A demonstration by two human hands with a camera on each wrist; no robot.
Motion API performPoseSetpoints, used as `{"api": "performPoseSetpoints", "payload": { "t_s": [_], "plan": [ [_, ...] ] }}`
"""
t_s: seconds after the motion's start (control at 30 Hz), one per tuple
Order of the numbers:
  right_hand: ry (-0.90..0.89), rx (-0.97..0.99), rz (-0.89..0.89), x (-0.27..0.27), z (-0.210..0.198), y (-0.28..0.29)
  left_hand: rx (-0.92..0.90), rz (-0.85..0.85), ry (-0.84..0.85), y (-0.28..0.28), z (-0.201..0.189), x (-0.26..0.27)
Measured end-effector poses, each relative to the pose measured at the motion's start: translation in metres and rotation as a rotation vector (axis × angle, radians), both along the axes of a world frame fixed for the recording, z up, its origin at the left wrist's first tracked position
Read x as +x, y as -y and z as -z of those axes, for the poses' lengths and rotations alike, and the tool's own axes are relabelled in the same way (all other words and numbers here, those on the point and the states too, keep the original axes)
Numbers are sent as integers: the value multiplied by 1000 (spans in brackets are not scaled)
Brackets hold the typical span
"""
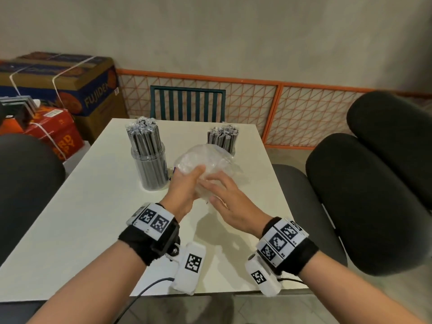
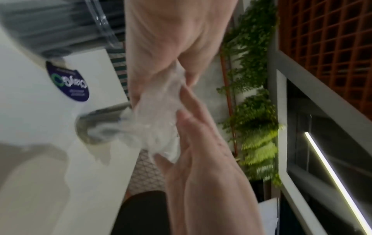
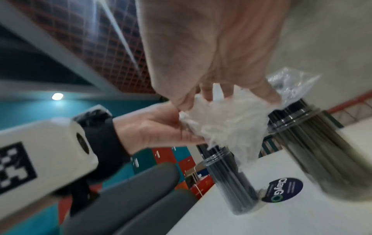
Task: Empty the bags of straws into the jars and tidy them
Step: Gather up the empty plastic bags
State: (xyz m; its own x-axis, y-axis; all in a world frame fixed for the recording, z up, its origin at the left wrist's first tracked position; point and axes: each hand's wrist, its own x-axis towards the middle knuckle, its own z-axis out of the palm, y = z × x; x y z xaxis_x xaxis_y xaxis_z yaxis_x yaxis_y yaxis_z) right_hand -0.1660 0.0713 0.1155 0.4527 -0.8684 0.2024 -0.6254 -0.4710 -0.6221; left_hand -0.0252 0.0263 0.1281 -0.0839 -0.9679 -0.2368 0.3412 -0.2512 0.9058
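Observation:
An empty, crumpled clear plastic bag (image 1: 205,157) is held above the middle of the white table (image 1: 93,218). My left hand (image 1: 188,181) grips its left side, thumb on top. My right hand (image 1: 216,187) holds it from the right, with the bag (image 2: 159,125) between thumb and fingers. Two clear jars stand packed with wrapped dark straws. The left jar (image 1: 148,160) is beside my left hand. The right jar (image 1: 223,137) stands behind the bag and is partly hidden by it. In the right wrist view the bag (image 3: 221,122) hangs over both jars (image 3: 229,179) (image 3: 322,151).
A round blue sticker (image 3: 281,189) lies on the table between the jars. Dark padded chairs (image 1: 364,206) stand at the right and left sides, and a green slatted chair (image 1: 187,104) at the far end. Cardboard boxes (image 1: 70,85) are stacked at the back left.

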Motion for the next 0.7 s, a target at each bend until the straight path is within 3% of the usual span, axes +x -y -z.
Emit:
{"api": "performPoseSetpoints", "payload": {
  "t_s": [0.1, 0.17, 0.27, 0.33, 0.43, 0.5, 0.57, 0.63, 0.7],
  "plan": [
    [405, 261, 348, -3, -12, 2, 5, -243, -94, 4, 4, -6],
    [626, 560, 503, -4, -22, 2, -109, -223, 29, 1, -5, -12],
    [1007, 799, 276, -7, -31, 10, -337, -63, 285, -18, -20, -30],
    [1164, 792, 181, -10, -40, 15, -331, 45, 195, -26, -22, -37],
    [1223, 765, 151, -11, -48, 15, -189, 105, 22, -27, -24, -37],
    [1257, 838, 107, -10, -42, 12, -74, 77, 16, -22, -26, -35],
    [1202, 891, 9, -11, -37, 11, -82, 29, 28, -15, -26, -33],
    [1158, 913, -107, -12, -36, 13, -124, 10, 140, -4, -24, -28],
    [1211, 957, -183, -13, -36, 15, -184, 18, 425, 5, -19, -18]
  ]
}}
